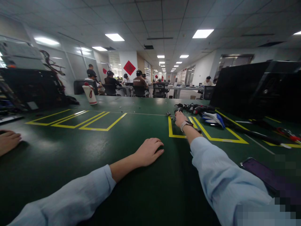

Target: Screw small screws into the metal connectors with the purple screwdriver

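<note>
My left hand (150, 153) lies palm down on the green tabletop (131, 194), its fingers stretched out and nothing in them. Further forward and to the right, my right hand (181, 119) reaches into a yellow-taped rectangle (176, 136), a watch on its wrist. Its fingers are closed around something small and dark with a shiny part, too small to name. Just left of those fingers lies a small metal piece (168, 114). Behind and right of the hand is a pile of dark tools and cords (196, 109). Blue and white gloves (213, 120) sit to its right.
A phone (258, 172) lies near my right sleeve. Large black equipment (244, 84) stands at right, more equipment (35, 88) at left. A white cup (89, 94) stands at the back left. Another person's hand (9, 141) rests at the left edge. People (139, 81) sit at desks beyond.
</note>
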`<move>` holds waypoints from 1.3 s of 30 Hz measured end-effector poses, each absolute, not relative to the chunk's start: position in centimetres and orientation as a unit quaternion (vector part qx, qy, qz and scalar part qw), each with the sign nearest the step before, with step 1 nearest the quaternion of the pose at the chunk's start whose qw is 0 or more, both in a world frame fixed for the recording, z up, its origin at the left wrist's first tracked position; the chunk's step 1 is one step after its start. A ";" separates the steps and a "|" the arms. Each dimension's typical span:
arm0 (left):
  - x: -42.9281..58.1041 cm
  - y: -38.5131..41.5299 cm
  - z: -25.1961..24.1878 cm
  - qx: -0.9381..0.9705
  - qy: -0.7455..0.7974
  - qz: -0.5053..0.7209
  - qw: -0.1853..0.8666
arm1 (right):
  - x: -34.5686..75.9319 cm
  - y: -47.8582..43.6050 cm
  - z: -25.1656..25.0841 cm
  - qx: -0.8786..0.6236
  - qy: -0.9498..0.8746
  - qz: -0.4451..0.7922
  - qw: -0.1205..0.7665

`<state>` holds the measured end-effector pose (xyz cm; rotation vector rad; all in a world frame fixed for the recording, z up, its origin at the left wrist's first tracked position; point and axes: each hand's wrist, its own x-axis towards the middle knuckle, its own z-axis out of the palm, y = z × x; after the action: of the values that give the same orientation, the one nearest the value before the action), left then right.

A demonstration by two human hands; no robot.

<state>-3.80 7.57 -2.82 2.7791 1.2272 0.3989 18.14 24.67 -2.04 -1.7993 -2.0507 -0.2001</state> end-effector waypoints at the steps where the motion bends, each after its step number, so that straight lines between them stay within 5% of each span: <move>1: -3.8 7.5 -2.8 0.906 0.402 0.131 0.039 | 18.2 25.0 -2.0 -0.646 -0.735 -0.070 0.194; 20: -4.0 7.4 -2.7 0.907 0.398 0.132 0.048 | 18.5 23.1 -2.0 -0.593 -0.791 -0.031 0.146; 34: -4.6 7.8 -3.2 0.846 0.436 0.284 0.121 | 13.9 11.5 -3.1 -0.323 -0.921 0.052 0.213; 39: -4.5 6.8 -3.0 0.835 0.405 0.333 0.169 | 13.5 8.4 -3.6 -0.250 -0.885 0.160 0.359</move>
<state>-4.53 6.84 -2.98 2.3737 1.1510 0.9468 13.54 8.40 -3.56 -0.6441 -2.2818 0.4115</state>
